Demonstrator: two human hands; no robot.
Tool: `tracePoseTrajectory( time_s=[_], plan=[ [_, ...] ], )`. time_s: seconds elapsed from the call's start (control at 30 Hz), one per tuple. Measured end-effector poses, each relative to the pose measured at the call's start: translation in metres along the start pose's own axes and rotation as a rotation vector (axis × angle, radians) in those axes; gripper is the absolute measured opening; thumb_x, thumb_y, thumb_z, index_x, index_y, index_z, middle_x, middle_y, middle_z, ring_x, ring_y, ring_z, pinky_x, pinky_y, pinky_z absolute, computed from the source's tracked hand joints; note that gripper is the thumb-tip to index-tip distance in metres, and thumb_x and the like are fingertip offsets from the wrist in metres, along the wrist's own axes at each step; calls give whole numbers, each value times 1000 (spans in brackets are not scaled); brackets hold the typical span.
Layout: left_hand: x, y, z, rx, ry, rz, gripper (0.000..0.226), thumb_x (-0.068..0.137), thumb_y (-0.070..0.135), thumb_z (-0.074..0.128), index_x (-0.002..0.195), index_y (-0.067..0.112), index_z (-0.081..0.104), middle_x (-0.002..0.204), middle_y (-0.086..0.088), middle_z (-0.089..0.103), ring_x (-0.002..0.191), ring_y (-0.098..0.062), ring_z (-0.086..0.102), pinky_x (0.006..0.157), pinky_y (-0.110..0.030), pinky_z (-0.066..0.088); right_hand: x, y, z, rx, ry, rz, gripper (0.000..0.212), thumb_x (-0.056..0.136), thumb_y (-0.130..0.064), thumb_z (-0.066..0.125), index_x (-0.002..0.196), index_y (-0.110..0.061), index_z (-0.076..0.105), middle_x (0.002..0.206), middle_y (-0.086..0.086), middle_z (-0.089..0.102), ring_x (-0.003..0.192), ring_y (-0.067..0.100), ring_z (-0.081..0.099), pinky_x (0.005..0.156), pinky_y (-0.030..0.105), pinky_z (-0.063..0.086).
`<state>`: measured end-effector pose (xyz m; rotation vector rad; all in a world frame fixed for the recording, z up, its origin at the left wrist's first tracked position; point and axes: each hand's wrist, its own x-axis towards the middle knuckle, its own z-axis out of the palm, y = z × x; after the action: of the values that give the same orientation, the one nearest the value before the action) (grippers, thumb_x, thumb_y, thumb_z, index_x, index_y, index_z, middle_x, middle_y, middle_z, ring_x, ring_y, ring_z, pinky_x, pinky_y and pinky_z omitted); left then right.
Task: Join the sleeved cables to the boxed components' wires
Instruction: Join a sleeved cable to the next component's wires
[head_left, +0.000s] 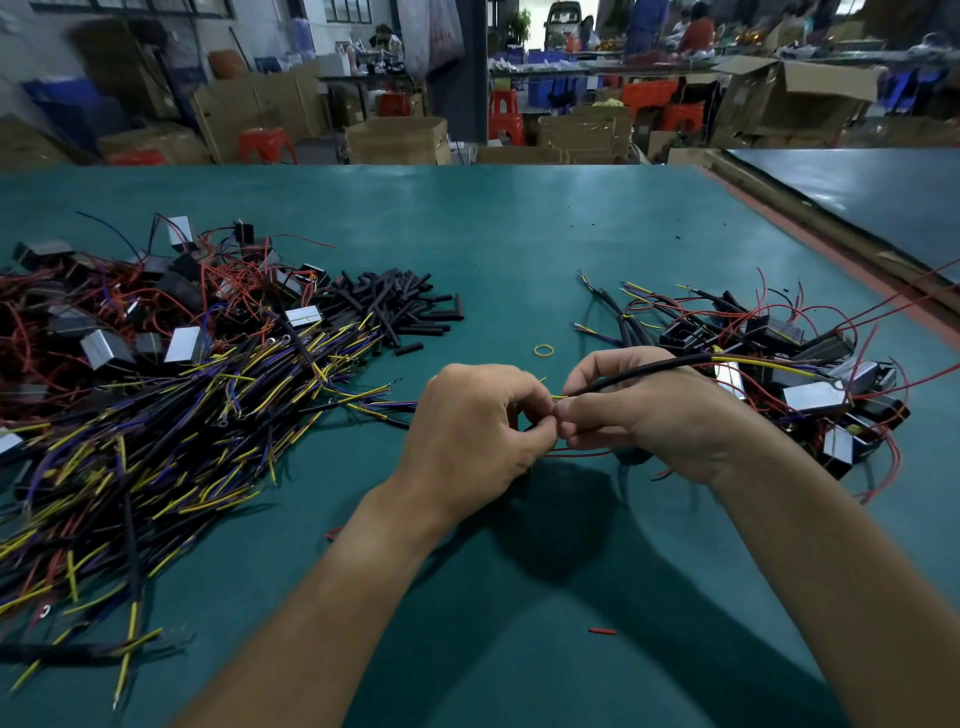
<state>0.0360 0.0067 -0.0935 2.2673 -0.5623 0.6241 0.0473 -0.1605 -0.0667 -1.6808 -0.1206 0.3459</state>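
**A:** What have the hands got?

**B:** The right hand (639, 415) is curled, pinching a black cable (649, 369) that runs up and away past its knuckles. The cable's yellow wire (558, 396) pokes out at the fingertips.

**A:** And the other one?

**B:** The left hand (478, 426) is curled too, fingertips touching the right's. It pinches a red wire (576, 453) that trails below both hands.

**A:** Around them?

**B:** Loose cables (182, 441) and boxes (182, 345) are heaped left of the left hand. A wired heap (810, 364) lies right of the right hand, and a rubber band (544, 350) just beyond the fingers.
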Motion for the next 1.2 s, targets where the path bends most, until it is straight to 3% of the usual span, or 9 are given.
tracePoseTrajectory(
  time_s=[0.17, 0.3, 0.5, 0.63, 0.8, 1.03, 1.2],
  plan=[
    [1, 0, 0, 39, 28, 27, 10, 70, 29, 72, 67, 19, 73, 54, 13, 52, 49, -16, 50, 49, -31, 42, 2, 1, 1, 33, 7, 1, 19, 83, 12, 64, 76, -4, 57, 69, 18, 62, 57, 19, 60, 64, 27, 60],
    [0, -1, 1, 54, 40, 25, 8, 68, 27, 74, 66, 20, 72, 55, 9, 58, 48, -14, 48, 49, -32, 43, 0, 0, 3, 45, 0, 10, 18, 84, 10, 65, 77, -4, 57, 70, 20, 62, 55, 18, 63, 66, 32, 62],
    [-1, -1, 3, 51, 57, 35, 6, 69, 23, 75, 66, 20, 71, 57, 10, 54, 49, -11, 46, 49, -32, 43, 0, 0, 3, 51, 24, 0, 22, 83, 14, 64, 75, -5, 56, 70, 17, 62, 56, 20, 62, 66, 29, 60],
    [-1, -1, 4, 29, 79, 25, 4, 68, 21, 73, 64, 20, 71, 55, 11, 55, 48, -11, 47, 48, -30, 43, 1, 0, 3, 54, 60, -34, 24, 79, 16, 67, 72, -5, 58, 67, 13, 64, 57, 20, 61, 56, 21, 57],
    [-1, -3, 5, -4, 108, -92, 9, 66, 26, 76, 62, 22, 69, 47, 14, 55, 43, -12, 48, 44, -23, 37, 4, 2, 5, -58, 123, -129, 25, 76, 13, 72, 71, -8, 60, 69, 12, 68, 61, 20, 62, 63, 28, 58],
    [0, -8, 7, -133, 91, -249, 14, 63, 40, 75, 66, 27, 74, 49, 19, 59, 42, 2, 47, 47, -15, 34, 5, 4, 3, -53, 144, -149, 18, 77, 9, 75, 76, -5, 63, 69, 11, 74, 60, 16, 68, 63, 27, 60],
    [0, -10, 7, -188, 78, -288, 10, 67, 34, 82, 68, 27, 75, 51, 20, 62, 44, 7, 50, 50, -15, 38, 5, 4, 5, -28, 161, -160, 15, 77, 9, 74, 77, -3, 65, 69, 14, 73, 60, 18, 67, 66, 30, 60]
  ],
)
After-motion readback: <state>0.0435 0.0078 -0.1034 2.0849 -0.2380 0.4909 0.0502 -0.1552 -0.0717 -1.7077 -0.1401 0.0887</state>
